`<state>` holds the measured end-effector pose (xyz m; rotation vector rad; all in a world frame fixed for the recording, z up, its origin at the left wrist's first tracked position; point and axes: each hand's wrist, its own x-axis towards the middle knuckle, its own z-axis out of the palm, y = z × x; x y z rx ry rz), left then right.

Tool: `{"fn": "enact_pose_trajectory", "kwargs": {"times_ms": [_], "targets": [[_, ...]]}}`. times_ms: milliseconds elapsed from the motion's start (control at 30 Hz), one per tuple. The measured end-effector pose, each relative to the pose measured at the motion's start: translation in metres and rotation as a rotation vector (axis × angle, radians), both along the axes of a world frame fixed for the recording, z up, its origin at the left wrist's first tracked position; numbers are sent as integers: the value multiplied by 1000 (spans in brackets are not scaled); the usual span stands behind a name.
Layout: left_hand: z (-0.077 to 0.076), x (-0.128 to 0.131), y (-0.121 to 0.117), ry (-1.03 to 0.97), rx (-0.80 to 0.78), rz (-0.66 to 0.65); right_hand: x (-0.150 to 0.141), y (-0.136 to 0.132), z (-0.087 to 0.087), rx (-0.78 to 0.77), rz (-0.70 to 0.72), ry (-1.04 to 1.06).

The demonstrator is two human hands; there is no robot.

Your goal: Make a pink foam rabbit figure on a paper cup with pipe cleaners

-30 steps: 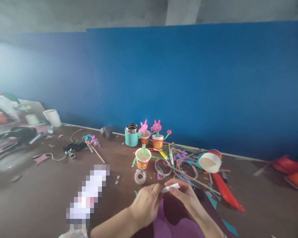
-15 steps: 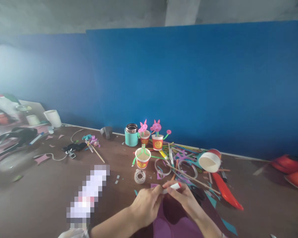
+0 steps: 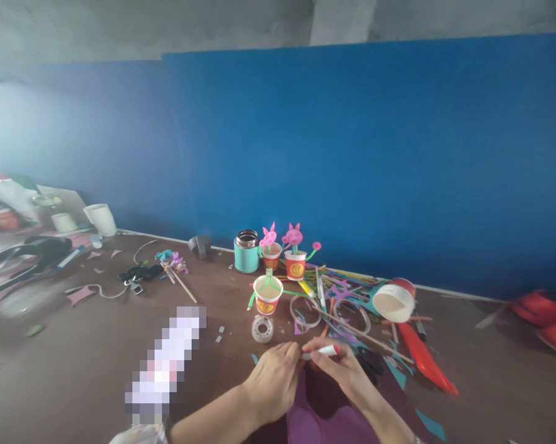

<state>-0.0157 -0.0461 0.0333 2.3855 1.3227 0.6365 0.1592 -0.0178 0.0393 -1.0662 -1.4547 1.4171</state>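
Note:
My right hand (image 3: 347,373) grips a white marker with a red end (image 3: 326,351) between thumb and fingers. Close beside its other end is my left hand (image 3: 275,376), closed with its back towards me; what its fingers hold is hidden. Below both hands lies a cut purple sheet (image 3: 337,425). A roll of clear tape (image 3: 262,329) stands just beyond my left hand. Behind the roll is a paper cup (image 3: 267,302) with green stems. Two more red cups (image 3: 296,266) carry pink animal-head cutouts on green stems.
A turquoise thermos jar (image 3: 246,256) stands near the blue wall panel (image 3: 352,154). To the right lie sticks, scraps, clear rings (image 3: 352,317), a tipped cup (image 3: 392,302) and a red balloon-like strip (image 3: 428,361). Further left are a cord with a clip (image 3: 134,285) and a blurred-out rectangle (image 3: 166,357).
My left hand has turned slightly, and a bit of pink paper seen by its fingers is now out of sight. The marker stays in my right hand. The view shifted slightly.

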Motion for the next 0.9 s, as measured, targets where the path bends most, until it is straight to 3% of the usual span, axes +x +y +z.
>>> {"fn": "enact_pose_trajectory", "kwargs": {"times_ms": [333, 600, 900], "targets": [[5, -3, 0, -7, -88, 15, 1, 0, 1, -12, 20, 19], [4, -1, 2, -46, -60, 41, 0, -1, 5, 6, 5, 17], [4, -2, 1, -251, -60, -10, 0, 2, 1, 17, 103, -54]]}}
